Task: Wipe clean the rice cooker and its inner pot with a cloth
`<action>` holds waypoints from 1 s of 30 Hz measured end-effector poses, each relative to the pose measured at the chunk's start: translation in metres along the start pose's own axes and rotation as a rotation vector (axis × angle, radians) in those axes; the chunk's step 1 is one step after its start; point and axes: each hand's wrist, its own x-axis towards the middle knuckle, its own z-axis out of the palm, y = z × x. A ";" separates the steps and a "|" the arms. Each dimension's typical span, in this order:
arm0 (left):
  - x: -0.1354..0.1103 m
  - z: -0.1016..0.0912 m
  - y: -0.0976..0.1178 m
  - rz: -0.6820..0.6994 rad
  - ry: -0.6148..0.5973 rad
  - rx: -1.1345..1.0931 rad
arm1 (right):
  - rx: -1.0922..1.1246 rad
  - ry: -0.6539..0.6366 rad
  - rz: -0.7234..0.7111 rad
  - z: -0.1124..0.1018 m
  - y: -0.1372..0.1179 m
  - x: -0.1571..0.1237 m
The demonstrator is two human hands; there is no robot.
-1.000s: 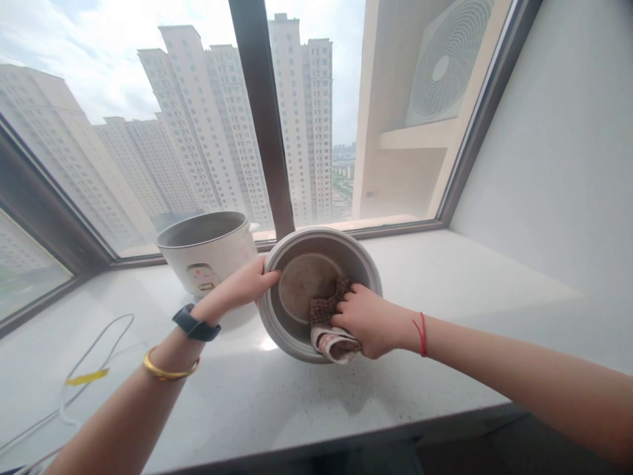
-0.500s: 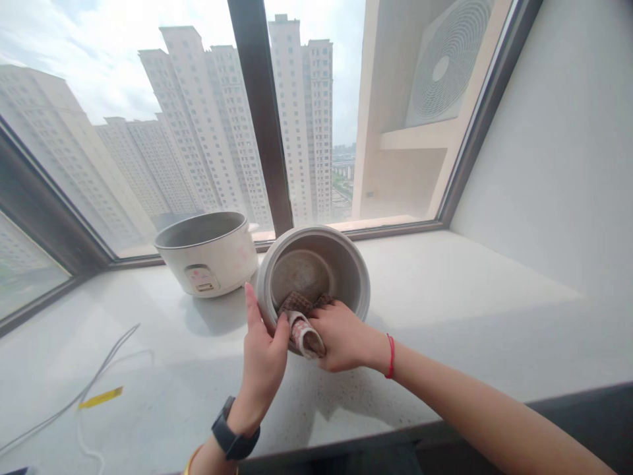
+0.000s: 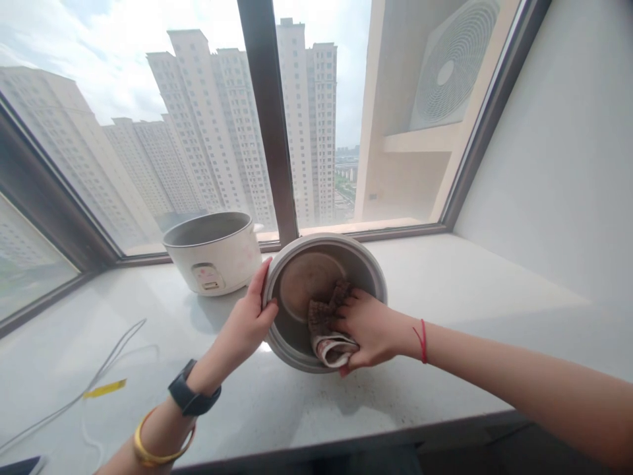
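A grey metal rice cooker inner pot (image 3: 297,284) is tilted on the sill with its mouth facing me. My left hand (image 3: 252,313) grips its left rim, thumb over the edge and fingers along the outside. Inside the pot, my right hand (image 3: 368,330) clutches a brown cloth (image 3: 324,320) with a pale, patterned folded edge, pressed against the lower right inner wall. The white rice cooker body (image 3: 230,264) stands upright behind and to the left, its top uncovered and its front switch panel facing me.
The pale windowsill (image 3: 475,284) has dark specks near its front edge. A grey cord (image 3: 106,363) with a yellow tag (image 3: 105,388) lies at left. A dark flat object (image 3: 24,466) shows at the lower left corner. Window frames (image 3: 270,119) rise behind.
My right hand has moved the cloth rightward inside the pot. The pot has shifted and turned slightly to the right, and my left hand now sits higher on its left rim.
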 end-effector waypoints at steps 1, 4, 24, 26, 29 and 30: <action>0.002 -0.001 0.003 0.012 0.002 -0.002 | -0.046 -0.012 0.014 -0.003 0.002 -0.002; 0.009 -0.005 0.011 0.034 -0.019 -0.016 | -0.187 -0.037 0.055 -0.012 0.007 -0.003; 0.011 -0.005 0.016 0.094 -0.098 0.111 | -0.535 0.587 -0.296 -0.044 0.050 0.061; 0.007 -0.005 0.013 0.089 -0.082 0.116 | -0.560 0.602 -0.200 -0.039 0.049 0.059; 0.000 -0.003 0.011 0.046 -0.046 0.105 | -0.585 0.632 -0.016 -0.028 0.048 0.049; -0.002 -0.003 0.010 0.028 -0.030 0.097 | -0.580 0.638 0.055 -0.024 0.047 0.045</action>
